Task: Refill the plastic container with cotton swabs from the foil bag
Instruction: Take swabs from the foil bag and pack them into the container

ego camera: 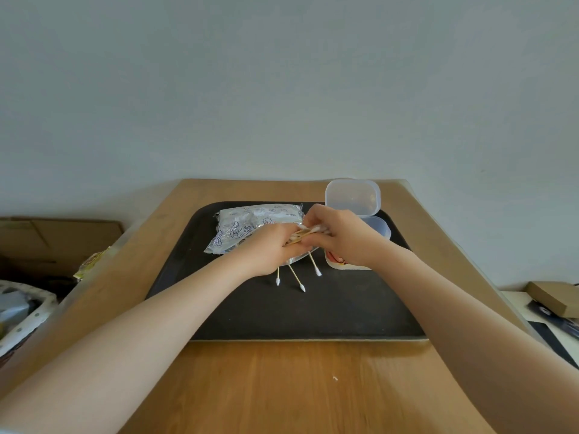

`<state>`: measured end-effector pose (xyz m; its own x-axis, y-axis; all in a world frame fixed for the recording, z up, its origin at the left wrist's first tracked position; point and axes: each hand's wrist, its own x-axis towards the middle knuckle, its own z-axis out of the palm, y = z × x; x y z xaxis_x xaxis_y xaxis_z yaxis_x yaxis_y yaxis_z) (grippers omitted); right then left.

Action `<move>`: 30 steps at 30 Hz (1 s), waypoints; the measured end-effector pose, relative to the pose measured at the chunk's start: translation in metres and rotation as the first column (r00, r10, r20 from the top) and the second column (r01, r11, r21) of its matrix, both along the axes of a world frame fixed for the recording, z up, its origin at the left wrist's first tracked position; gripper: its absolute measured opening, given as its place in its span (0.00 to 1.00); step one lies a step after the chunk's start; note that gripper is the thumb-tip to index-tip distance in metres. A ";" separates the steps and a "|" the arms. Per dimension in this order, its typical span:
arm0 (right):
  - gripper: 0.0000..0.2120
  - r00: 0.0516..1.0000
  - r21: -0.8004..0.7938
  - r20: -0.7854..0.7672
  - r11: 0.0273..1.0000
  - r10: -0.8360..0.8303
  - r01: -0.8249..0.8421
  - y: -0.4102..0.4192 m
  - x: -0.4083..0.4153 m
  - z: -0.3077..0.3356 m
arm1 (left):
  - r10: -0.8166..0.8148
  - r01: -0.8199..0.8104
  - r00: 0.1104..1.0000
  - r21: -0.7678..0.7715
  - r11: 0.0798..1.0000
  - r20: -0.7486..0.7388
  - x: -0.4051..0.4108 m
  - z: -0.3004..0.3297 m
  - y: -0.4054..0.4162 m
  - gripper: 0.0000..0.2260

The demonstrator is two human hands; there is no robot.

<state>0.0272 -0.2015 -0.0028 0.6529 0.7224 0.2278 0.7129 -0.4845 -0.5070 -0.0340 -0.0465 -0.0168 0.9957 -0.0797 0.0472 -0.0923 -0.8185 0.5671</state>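
Right now both hands meet over a dark tray (313, 314) on a wooden table (282, 386). Left hand (269, 252) and right hand (341, 236) are closed together around a bunch of cotton swabs (308, 232), at the open end of the shiny foil bag (250, 223). That bag lies flat on the tray, to the left. Three loose swabs (300, 285) poke out from under the hands onto the tray. Just behind the right hand is the clear plastic container (380, 228), with its lid (352, 195) tipped up. A red and white thing (336, 261) peeks out under the right wrist.
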 end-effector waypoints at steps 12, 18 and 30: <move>0.18 0.978 -0.084 0.205 0.996 0.049 -0.033 0.006 -0.001 -0.014 | 0.174 -0.130 0.983 -0.435 0.891 0.063 -0.005 -0.010 -0.007 0.07; 0.15 0.923 -0.324 0.374 0.945 0.089 0.041 0.002 0.001 -0.023 | -0.037 -0.049 0.989 -0.543 0.838 -0.145 -0.006 -0.013 0.004 0.06; 0.12 0.868 -0.521 0.429 0.853 0.250 0.011 0.020 -0.004 -0.004 | -0.129 -0.014 0.918 -0.356 0.934 -0.376 -0.006 0.001 0.009 0.10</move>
<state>0.0236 -0.1817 -0.0065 0.4617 0.8841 0.0717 0.8650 -0.4666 0.1843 -0.0401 -0.0374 -0.0159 0.9336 -0.1876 -0.3052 0.1519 -0.5643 0.8115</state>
